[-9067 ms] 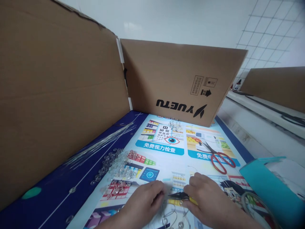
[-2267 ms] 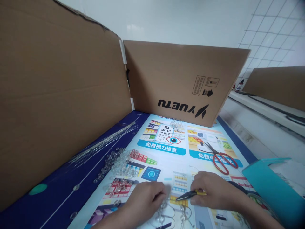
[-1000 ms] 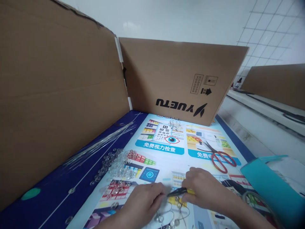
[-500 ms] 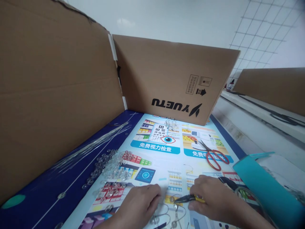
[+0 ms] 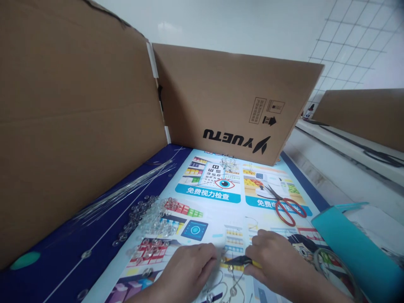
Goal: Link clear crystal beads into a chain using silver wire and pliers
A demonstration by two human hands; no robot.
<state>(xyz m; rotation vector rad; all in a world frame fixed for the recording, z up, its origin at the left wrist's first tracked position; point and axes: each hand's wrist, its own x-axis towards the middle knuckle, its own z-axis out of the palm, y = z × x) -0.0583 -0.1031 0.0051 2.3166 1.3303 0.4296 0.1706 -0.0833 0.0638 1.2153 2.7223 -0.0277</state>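
My right hand (image 5: 271,256) is closed round a pair of pliers (image 5: 240,261) with dark jaws and yellow handles. The jaws point left and reach a clear bead close to the fingertips of my left hand (image 5: 192,267). That hand's fingers are pinched together on a thin beaded wire (image 5: 232,280), though the exact point of grip is hidden. Loops of the wire, strung with clear beads, hang below and between both hands. Whether the jaws are clamped on the wire, I cannot tell.
Loose clear beads (image 5: 154,221) lie left of my hands, with a bundle of straight wires (image 5: 126,189) beyond. Red-handled scissors (image 5: 288,210) and a teal box (image 5: 353,248) are to the right. A beaded piece (image 5: 227,163) sits by the upright cardboard (image 5: 233,92).
The pliers in my right hand have moved left, bringing their tips closer to my left fingertips. The head view has shifted slightly. My left hand keeps its pinch.
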